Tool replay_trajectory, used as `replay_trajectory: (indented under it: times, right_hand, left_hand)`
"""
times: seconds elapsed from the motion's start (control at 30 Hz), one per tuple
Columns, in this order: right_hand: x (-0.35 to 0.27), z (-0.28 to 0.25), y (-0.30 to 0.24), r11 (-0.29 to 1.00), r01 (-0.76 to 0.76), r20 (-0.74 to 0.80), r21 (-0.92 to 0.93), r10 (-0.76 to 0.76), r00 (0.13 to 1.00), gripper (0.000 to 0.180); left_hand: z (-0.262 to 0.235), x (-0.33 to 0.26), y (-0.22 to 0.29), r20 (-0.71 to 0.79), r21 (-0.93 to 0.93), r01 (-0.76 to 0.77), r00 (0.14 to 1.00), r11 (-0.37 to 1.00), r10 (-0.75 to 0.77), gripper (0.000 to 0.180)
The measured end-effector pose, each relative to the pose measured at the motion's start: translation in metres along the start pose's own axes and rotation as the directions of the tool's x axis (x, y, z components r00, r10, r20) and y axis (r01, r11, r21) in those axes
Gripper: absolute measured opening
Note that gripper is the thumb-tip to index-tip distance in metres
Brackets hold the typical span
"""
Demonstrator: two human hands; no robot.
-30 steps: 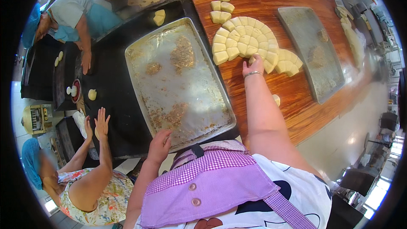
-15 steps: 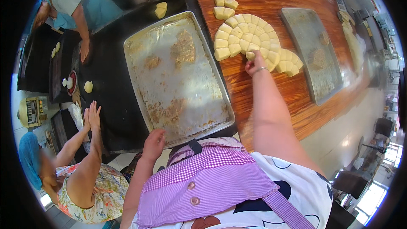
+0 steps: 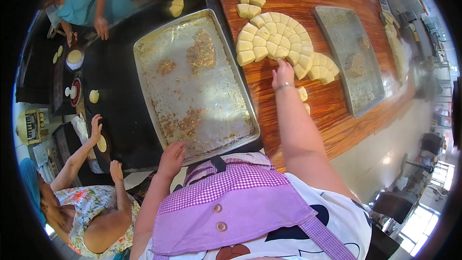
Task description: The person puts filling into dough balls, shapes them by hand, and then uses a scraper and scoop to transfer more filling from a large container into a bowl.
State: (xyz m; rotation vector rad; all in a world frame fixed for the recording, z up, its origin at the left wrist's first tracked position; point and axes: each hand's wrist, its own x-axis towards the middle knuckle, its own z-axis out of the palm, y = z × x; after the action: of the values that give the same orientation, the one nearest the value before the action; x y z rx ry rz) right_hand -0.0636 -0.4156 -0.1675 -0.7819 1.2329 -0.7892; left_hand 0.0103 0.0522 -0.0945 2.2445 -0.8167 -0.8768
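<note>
Remotely, I had the wooden table [image 3: 332, 130] across the upper right of my feed, a black counter [image 3: 120, 130] alongside it. The wide tray [image 3: 211, 115] lay on the counter, the narrow tray [image 3: 365, 84] on the table. Between the trays, the cut dough [image 3: 276, 38] fanned out on the wood. Both hands were well apart: the right hand [image 3: 284, 74] was at the dough's near edge, its grip impossible to tell; the left hand [image 3: 172, 159], loosely curled, was by the wide tray's near corner. Two loose pieces [image 3: 302, 94] lay beside the right forearm.
</note>
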Motion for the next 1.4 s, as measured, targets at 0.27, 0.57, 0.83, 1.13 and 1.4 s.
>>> replay_trajectory:
  times: [0.27,0.57,0.83,1.13,1.4]
  right_hand:
    - [0.009,0.046,-0.014,0.891,-0.176,0.067,0.418,0.163,0.984,0.037]
    - [-0.003,0.078,-0.026,0.970,-0.171,-0.432,0.171,0.230,0.872,0.065]
    - [0.036,0.044,-0.010,0.995,-0.093,-0.200,0.021,0.095,0.975,0.065]
    - [-0.140,-0.122,0.023,0.885,0.308,0.328,-0.348,-0.193,0.925,0.049]
    - [-0.147,-0.229,0.066,0.403,0.524,0.366,-0.750,-0.407,0.837,0.071]
  left_hand:
    - [0.008,-0.030,-0.025,-0.032,0.031,0.044,0.999,0.999,-0.043,0.024]
    - [0.000,-0.031,-0.039,-0.169,0.026,0.028,0.985,0.999,-0.023,0.022]
    - [0.006,-0.040,-0.040,-0.111,0.015,0.053,0.993,0.998,-0.051,0.024]
    - [0.009,-0.028,-0.049,-0.006,0.038,0.014,1.000,0.999,-0.014,0.024]
    - [0.004,0.016,0.001,0.081,0.038,-0.110,0.991,0.993,0.107,0.027]
